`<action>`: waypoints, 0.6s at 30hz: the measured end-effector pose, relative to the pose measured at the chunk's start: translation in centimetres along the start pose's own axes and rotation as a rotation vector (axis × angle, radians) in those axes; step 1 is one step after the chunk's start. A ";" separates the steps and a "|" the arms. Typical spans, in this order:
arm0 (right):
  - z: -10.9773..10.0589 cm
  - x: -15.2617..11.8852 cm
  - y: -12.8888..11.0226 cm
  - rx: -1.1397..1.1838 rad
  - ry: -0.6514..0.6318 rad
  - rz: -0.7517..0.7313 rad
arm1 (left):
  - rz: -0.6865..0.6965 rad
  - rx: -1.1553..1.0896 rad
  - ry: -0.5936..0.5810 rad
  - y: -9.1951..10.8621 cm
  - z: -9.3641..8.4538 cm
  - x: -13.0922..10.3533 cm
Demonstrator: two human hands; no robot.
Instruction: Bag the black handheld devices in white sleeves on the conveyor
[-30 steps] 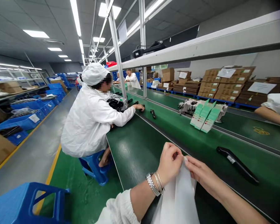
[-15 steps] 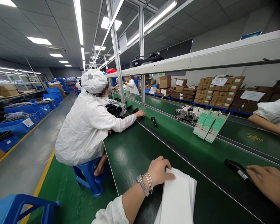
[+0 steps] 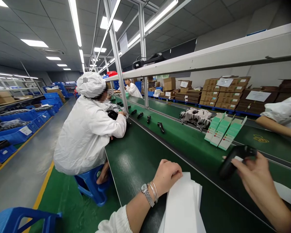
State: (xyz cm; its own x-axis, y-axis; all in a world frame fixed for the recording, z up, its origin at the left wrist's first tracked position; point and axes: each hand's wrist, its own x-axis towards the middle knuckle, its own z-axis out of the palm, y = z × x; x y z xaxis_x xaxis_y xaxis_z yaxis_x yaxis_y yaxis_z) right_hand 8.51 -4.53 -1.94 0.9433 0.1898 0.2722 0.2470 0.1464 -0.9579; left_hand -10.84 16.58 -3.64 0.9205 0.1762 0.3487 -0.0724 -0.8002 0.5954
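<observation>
My left hand [image 3: 168, 175], with a watch and bangles at the wrist, is closed at the upper corner of a stack of white paper-like sheets [image 3: 184, 207] on the green work surface. Its thumb is mostly hidden. Over the conveyor belt, my right hand [image 3: 255, 173] grips a black handheld device [image 3: 235, 160] with a pale label on it. The device is tilted and blurred. Just beyond it stand three open green-and-white boxes [image 3: 223, 132]. Farther up the belt lies a similar black device [image 3: 161, 127], with several more behind it.
A person in white [image 3: 87, 126] sits at the left on a blue stool [image 3: 94, 187]. Another person's arm [image 3: 278, 129] reaches in at the far right. Bundled cables [image 3: 195, 117] and yellow bands [image 3: 260, 139] lie across the belt. A white shelf beam [image 3: 208, 53] spans overhead.
My right hand has lifted the black device off the belt and turned it. My left fingers have curled in. The seated person's arm has drawn back, and another device shows on the belt.
</observation>
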 end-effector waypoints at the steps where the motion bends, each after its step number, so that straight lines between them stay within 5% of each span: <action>1: 1.4 -0.9 -0.9 0.102 -0.046 0.026 | 0.039 -0.012 0.015 0.1 0.1 0.0; 7: 6.4 -5.1 -2.5 0.254 -0.208 0.115 | 0.114 -0.166 0.084 1.8 0.4 -0.2; 13: 7.5 -7.1 -0.5 0.162 -0.351 0.175 | 0.058 -0.311 0.107 3.9 -0.3 -0.3; 18: 7.2 -6.5 -0.9 0.187 -0.297 0.117 | 0.030 -0.339 0.074 4.2 -0.8 -0.2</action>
State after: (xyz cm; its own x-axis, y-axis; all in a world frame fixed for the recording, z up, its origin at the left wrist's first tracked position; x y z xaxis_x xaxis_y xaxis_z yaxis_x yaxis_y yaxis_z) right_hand 0.55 1.13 -2.22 0.8505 0.4853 0.2028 0.0709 0.2763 -0.9584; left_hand -11.60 13.69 -0.63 0.8867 0.2066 0.4135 -0.2336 -0.5716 0.7866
